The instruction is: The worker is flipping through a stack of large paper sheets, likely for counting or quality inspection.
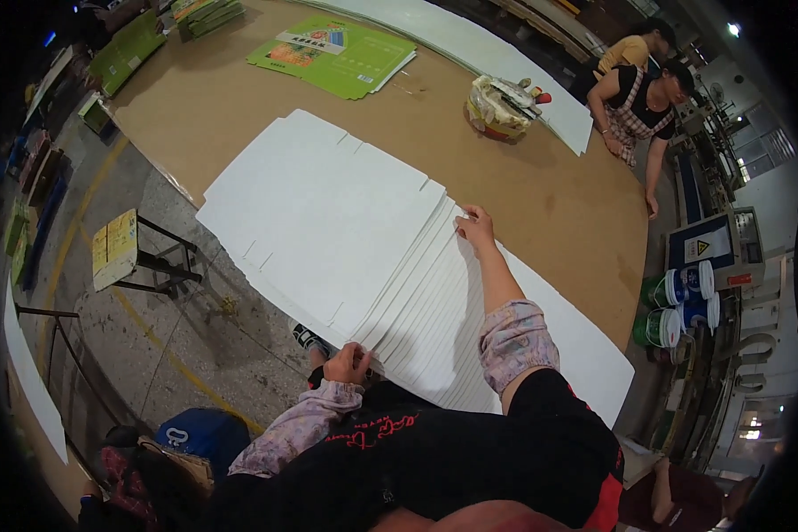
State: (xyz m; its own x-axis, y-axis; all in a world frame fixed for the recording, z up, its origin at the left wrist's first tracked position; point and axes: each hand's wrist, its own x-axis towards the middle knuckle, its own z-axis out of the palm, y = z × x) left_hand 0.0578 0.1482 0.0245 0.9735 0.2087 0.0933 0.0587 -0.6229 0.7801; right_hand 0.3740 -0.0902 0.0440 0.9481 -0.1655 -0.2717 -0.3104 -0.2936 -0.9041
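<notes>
In the head view, a person in a black top and patterned sleeve covers stands over a stack of white sheets fanned out on a brown table. The right hand is at the far edge of the fan, fingers bent; the left hand is curled at the near edge, closer to the body. Whether either one pinches the paper or merely rests against it cannot be told at this size. The stepped edges run lengthwise from the left hand, near, to the right hand, far, with the broad uncovered face lying to the left of that line and the narrow strips between and to the right. Farther across the table are a printed green carton and a tub of tools; two co-workers are at the far right. A stool stands left.
</notes>
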